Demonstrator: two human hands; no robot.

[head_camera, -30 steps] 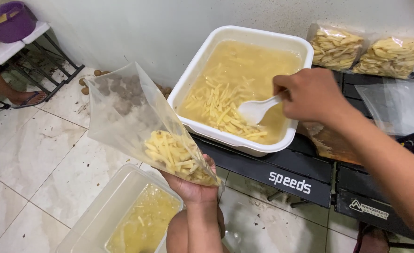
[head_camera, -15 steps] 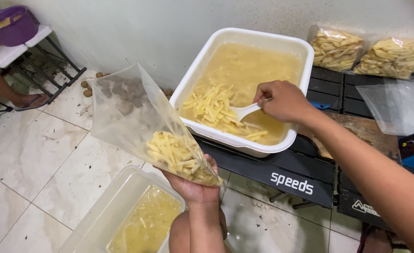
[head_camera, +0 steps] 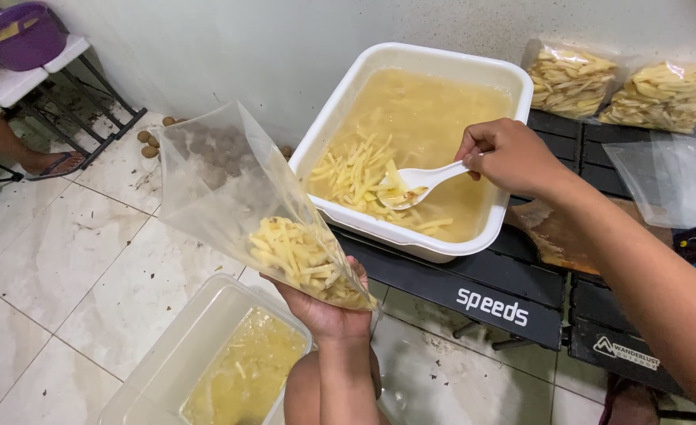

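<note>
A white square tub [head_camera: 513,86] of cloudy yellowish liquid sits on the left end of a black folding desk [head_camera: 474,295], its near rim close to the desk's front edge; pale potato strips [head_camera: 356,169] float heaped toward the tub's left side. Left of the desk, a clear plastic bag [head_camera: 230,197] is held out over the tiled floor [head_camera: 72,267], tilted with its open mouth up and to the left — a clump of potato sticks [head_camera: 304,260] lies in its lower corner. Under the bag, a second, clear tub [head_camera: 167,370] stands on the floor with a little yellow liquid and a few strips in it. At the desk's back right corner, two filled bags of strips [head_camera: 623,86] lean on the wall, and an empty clear bag [head_camera: 662,177] lies by the right edge.

The left hand [head_camera: 328,311] cups the bag's bottom corner from below, fingers wrapped around it. The right hand [head_camera: 509,153] reaches over the tub's right rim, fingers pinched on the handle of a white plastic spoon [head_camera: 419,182] — its bowl carries a few strips just above the liquid.
</note>
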